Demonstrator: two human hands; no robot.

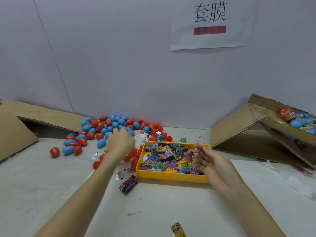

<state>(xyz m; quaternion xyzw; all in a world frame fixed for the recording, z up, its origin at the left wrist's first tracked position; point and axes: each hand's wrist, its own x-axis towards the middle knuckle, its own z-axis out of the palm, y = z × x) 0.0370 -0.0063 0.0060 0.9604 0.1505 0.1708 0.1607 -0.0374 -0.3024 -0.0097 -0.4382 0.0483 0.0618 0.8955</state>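
The wall sheet (208,23) reads 套膜; print on packets (168,158) seems illegible.

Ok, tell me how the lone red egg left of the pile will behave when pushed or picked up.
The lone red egg is rounded and smooth, so it would probably roll on the flat table. Its glossy shell may be slippery. Open red halves nearby suggest it is hollow, so likely light.

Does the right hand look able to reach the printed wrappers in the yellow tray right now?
Probably yes. The right hand hovers open just above the right end of the yellow tray, and the printed wrappers lie loose and uncovered inside, with nothing between them.
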